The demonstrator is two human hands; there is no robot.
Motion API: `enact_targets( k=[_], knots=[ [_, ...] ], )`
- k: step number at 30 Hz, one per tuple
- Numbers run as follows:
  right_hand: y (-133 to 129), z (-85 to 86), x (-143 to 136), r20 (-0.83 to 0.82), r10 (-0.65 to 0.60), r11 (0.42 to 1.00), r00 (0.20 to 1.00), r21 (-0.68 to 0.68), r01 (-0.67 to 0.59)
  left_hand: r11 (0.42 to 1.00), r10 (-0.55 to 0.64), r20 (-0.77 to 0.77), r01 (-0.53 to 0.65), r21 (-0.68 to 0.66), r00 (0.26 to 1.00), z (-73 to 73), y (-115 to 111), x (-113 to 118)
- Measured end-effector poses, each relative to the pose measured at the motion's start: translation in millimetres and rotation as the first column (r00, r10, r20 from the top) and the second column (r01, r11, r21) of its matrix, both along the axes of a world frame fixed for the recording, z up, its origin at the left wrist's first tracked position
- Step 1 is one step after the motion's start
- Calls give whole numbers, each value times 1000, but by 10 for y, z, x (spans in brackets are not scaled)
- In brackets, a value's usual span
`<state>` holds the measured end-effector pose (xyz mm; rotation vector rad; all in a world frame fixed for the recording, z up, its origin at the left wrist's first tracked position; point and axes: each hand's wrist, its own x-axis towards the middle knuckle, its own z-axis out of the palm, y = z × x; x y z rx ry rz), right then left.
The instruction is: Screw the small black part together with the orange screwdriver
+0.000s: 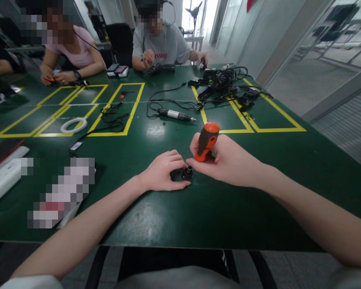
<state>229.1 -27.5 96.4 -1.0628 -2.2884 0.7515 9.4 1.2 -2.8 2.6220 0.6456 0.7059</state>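
Observation:
My right hand [225,160] is closed around an orange and black screwdriver [208,140], its handle tilted up and its lower end pointing toward a small black round part [187,173]. The screwdriver's tip is hard to make out; it seems to be at or just above the metal piece on top of that part. My left hand [165,172] rests on the green table, thumb and index finger pinched around the black part and keeping it upright on the tabletop.
Beyond my hands lies a silver and black electric screwdriver [176,115] with its cable. Tangled black cables [222,84] are heaped at the back right. A white ring [74,125] and a power strip [3,180] are at left. Two people [162,44] sit across the table.

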Motion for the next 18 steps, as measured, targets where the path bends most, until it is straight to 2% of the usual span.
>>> enact_targets(
  k=[5, 10, 15, 18],
  knots=[
    [13, 8, 0, -32, 40, 999, 999, 15, -39, 1000, 4, -4, -4, 0, 1000, -3, -2, 1],
    [-10, 39, -11, -76, 44, 994, 996, -97, -52, 1000, -9, 24, 9, 21, 1000, 6, 1, 7],
    [-17, -10, -22, -109, 46, 996, 993, -66, -54, 1000, -1, 12, 1, 5, 1000, -6, 0, 6],
    [-10, -36, -15, -120, 80, 991, 989, -100, -93, 1000, 11, -2, -11, 4, 1000, -21, 0, 0]
  ],
)
